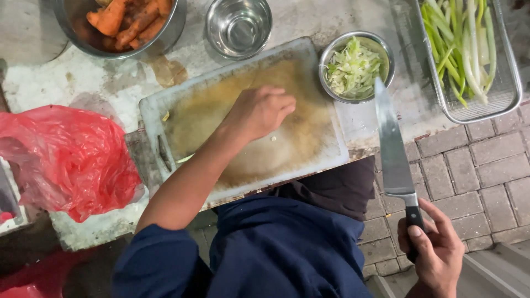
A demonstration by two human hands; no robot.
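Meanwhile our left hand (264, 110) rests loosely curled and empty on the stained cutting board (309, 152), while our right hand (436, 251) grips the knife (393, 149) off the table's edge, blade pointing away from us toward the bowl of shredded cabbage (355, 67)

Cutting board (309, 149) bare; bowls (238, 25) crowd behind.

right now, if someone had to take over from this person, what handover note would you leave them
Left hand: loosely closed, resting on the stained cutting board, holding nothing visible.
Right hand: gripping the chef's knife, held off the board's right edge, tip up.
Done: shredded greens sit in the small steel bowl; only scraps remain on the board.
Left: whole green onions in the wire basket; carrots in the big bowl, uncut.
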